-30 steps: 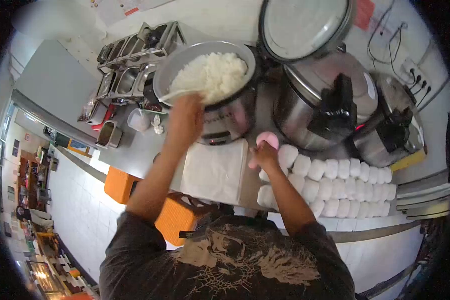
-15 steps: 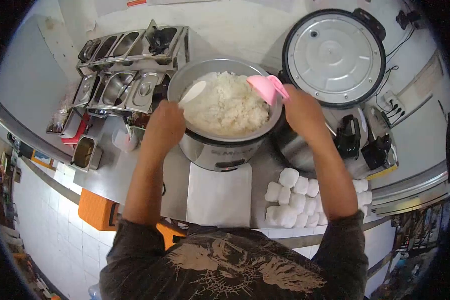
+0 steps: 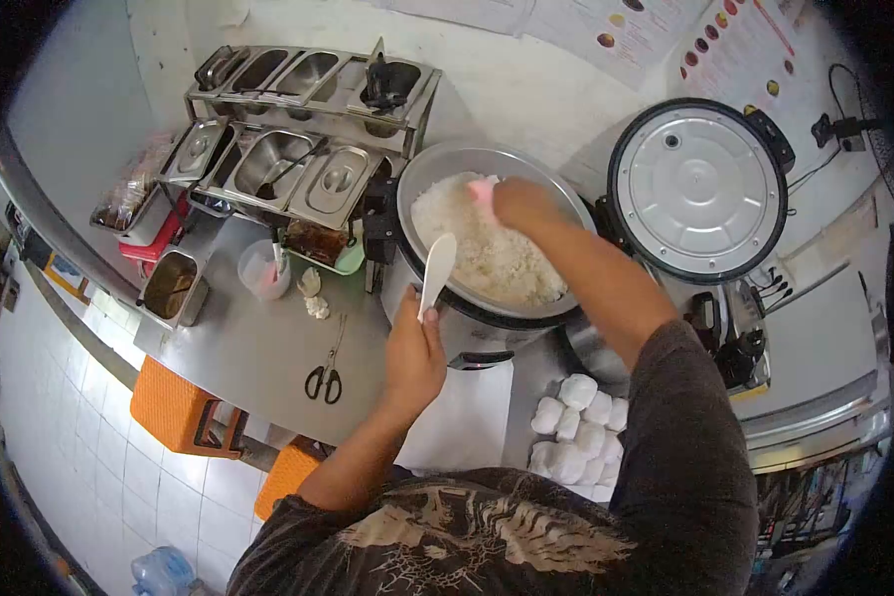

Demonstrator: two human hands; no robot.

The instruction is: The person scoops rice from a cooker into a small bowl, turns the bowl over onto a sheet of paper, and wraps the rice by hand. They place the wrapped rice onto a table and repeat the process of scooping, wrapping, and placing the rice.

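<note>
A wide rice cooker (image 3: 467,308) stands on the steel counter, its pot filled with loose white rice (image 3: 507,260). My right hand (image 3: 526,206) reaches over the rim and is closed on a pink scoop (image 3: 481,193), which meets the rice at the far left of the pot. The scoop's lower part is hidden. In front of the cooker, my left hand (image 3: 414,348) grips a white rice paddle (image 3: 439,264), blade up and apart from the rice. Below my left hand lies a white paper sheet (image 3: 462,417).
Several white wrapped bundles (image 3: 581,437) are piled right of the paper. The raised lid (image 3: 700,189) leans behind the cooker. Black-handled scissors (image 3: 325,377), a clear plastic tub (image 3: 261,270) and a steel pan rack (image 3: 298,164) are on the left. Orange stools (image 3: 174,402) stand below the counter.
My right hand has brought the pink scoop from the pot's right rim to the rice at its far left. My left hand has pulled the paddle out of the pot toward me. The view has shifted.
</note>
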